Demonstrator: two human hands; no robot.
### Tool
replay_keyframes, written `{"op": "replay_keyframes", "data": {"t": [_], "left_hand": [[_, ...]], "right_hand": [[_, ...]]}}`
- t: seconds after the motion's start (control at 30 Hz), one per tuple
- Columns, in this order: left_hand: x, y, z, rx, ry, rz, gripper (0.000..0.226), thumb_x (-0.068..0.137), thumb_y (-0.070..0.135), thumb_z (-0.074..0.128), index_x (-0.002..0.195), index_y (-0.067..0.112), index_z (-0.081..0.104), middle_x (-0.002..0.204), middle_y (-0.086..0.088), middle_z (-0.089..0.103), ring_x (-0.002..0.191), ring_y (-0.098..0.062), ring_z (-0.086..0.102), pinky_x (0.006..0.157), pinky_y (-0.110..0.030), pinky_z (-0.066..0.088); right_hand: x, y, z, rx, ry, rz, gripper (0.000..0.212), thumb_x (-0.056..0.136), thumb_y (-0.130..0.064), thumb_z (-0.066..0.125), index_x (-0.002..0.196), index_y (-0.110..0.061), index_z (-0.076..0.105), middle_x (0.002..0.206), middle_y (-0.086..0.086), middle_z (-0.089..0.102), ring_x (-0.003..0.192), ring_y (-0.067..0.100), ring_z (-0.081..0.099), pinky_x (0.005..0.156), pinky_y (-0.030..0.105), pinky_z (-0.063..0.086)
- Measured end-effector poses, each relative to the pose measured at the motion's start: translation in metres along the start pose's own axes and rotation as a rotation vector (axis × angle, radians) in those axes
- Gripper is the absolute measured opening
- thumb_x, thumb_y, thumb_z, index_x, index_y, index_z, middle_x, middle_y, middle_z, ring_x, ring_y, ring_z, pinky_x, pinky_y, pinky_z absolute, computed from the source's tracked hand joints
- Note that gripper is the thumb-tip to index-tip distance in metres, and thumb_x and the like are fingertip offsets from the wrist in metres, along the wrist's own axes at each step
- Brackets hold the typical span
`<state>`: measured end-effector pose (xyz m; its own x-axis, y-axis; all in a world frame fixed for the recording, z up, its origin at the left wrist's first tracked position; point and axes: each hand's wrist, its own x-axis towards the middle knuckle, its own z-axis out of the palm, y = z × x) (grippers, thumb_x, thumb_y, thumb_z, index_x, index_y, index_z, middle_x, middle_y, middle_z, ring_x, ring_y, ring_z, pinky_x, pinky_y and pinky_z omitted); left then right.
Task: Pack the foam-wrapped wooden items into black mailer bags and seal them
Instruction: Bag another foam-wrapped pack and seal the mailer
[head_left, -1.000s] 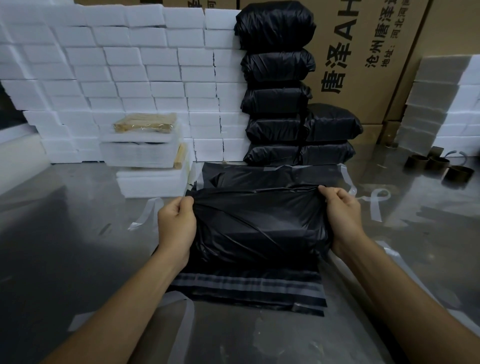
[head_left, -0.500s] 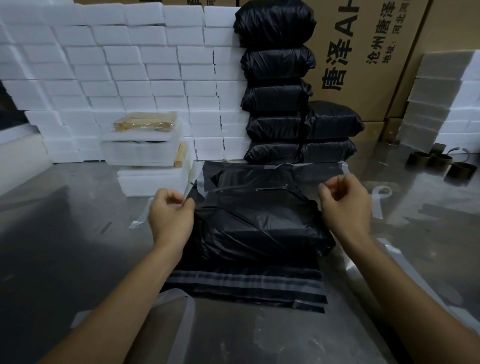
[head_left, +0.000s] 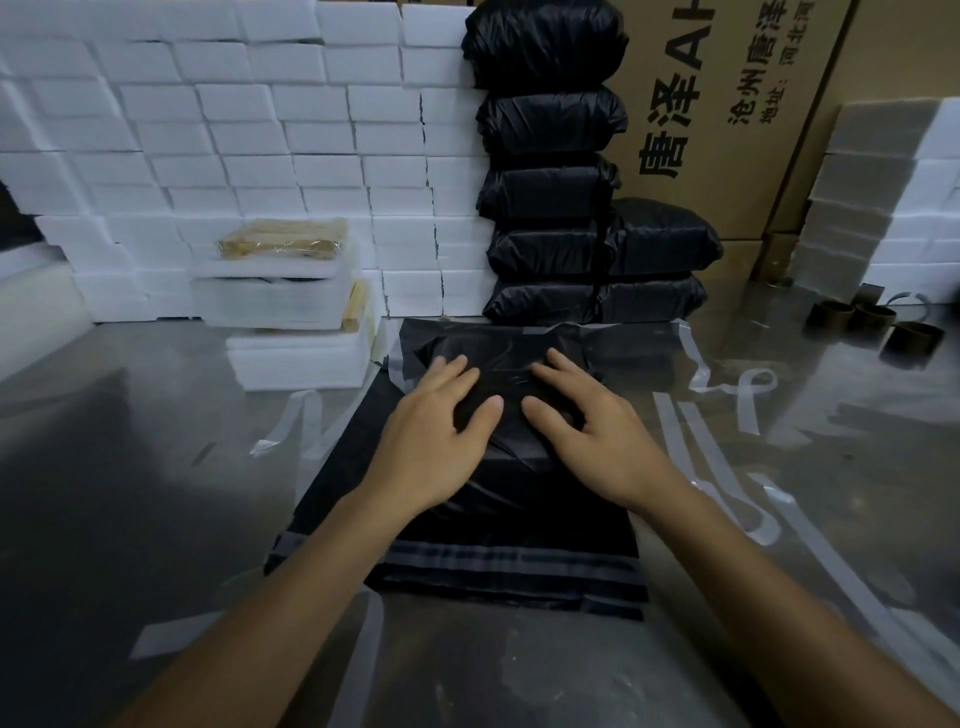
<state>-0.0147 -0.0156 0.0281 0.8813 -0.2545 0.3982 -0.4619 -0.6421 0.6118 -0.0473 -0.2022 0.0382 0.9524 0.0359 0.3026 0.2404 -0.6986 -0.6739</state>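
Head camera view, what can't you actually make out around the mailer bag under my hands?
- Contents of the mailer bag: hidden by its black plastic.
- Flap seal: covered by the left hand and right hand.
- Cardboard box print: cut off by the top edge.
- Sealed bags: contents hidden.

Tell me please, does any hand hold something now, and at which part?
Nothing is gripped. The left hand and right hand lie flat, fingers straight, pressing on top of the black mailer bag.

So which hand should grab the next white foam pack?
Probably the left hand: the foam packs sit on its side, while the right hand lies farther away on the black bag.
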Motion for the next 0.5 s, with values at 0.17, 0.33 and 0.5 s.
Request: {"op": "replay_keyframes", "data": {"t": [0.17,0.33,0.5], "left_hand": [[-0.010,-0.014,-0.001,-0.285,-0.042,-0.206,0.064,0.094,0.062,0.043,0.152,0.045,0.020,0.157,0.016,0.027,0.142,-0.006,0.030,0.108,-0.022,0.025],[-0.020,-0.022,0.001,-0.387,-0.053,-0.353,0.089,0.076,0.082,0.031,0.152,0.036,0.028,0.154,0.009,0.037,0.143,-0.012,0.032,0.109,-0.025,0.023],[-0.023,-0.024,-0.003,-0.328,-0.093,-0.411,0.099,0.069,0.093,0.036,0.148,0.034,0.040,0.143,0.009,0.052,0.134,-0.014,0.045,0.114,-0.038,0.034]], "right_hand": [[-0.005,0.013,0.001,0.282,-0.046,0.172,0.085,0.087,-0.060,0.063,0.158,-0.035,0.023,0.160,-0.018,0.027,0.141,-0.001,0.031,0.108,0.017,0.026],[-0.012,0.020,0.003,0.443,-0.060,0.263,0.091,0.081,-0.064,0.066,0.157,-0.031,0.029,0.142,-0.020,0.048,0.126,0.001,0.048,0.104,0.021,0.036],[-0.017,0.020,-0.001,0.470,-0.103,0.292,0.072,0.071,-0.074,0.066,0.131,-0.036,0.062,0.121,-0.019,0.069,0.104,-0.004,0.065,0.098,0.021,0.048]]}}
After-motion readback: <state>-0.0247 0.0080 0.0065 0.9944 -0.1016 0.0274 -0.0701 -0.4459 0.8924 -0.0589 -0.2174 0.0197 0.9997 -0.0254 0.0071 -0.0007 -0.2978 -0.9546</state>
